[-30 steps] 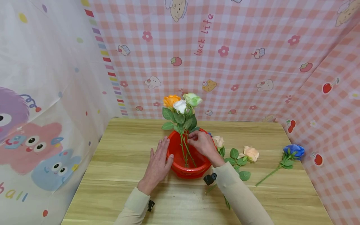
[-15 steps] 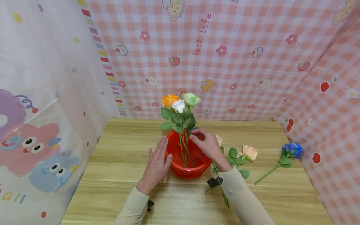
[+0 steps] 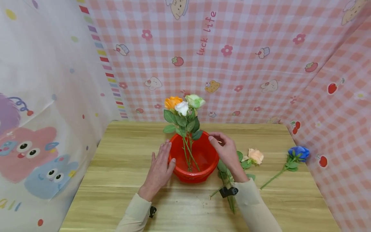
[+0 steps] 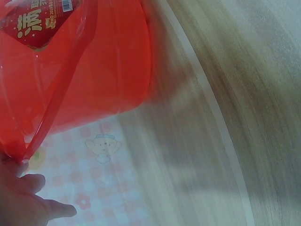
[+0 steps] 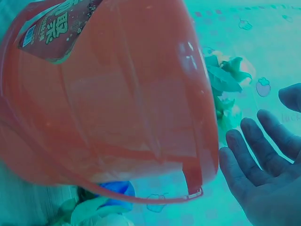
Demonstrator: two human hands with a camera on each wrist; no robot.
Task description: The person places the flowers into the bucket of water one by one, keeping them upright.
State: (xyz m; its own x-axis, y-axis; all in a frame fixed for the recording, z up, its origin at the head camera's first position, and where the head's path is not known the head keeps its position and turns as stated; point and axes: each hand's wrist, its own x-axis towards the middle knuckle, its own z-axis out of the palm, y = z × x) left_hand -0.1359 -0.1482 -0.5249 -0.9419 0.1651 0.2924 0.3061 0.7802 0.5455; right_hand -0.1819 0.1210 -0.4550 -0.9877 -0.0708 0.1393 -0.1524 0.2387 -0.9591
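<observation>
From my end I've got a light wood-grain table [image 3: 116, 183], pale sheen along its near middle. Behind it I see a pink-and-white checked cloth [image 3: 179, 42], wrinkled, printed with "luck life" lettering [image 3: 206, 32]. Right side: more checked fabric [image 3: 342, 129] with cherries [image 3: 322, 161]. Left: white sheet [image 3: 55, 80], dots and cartoon creatures [image 3: 29, 153], multicoloured striped strip [image 3: 104, 59] at its edge. My right wrist feed reads teal.

The head view is bright; the right wrist view is teal-tinted, with white glints on the round red plastic basin [image 5: 117, 103].
</observation>
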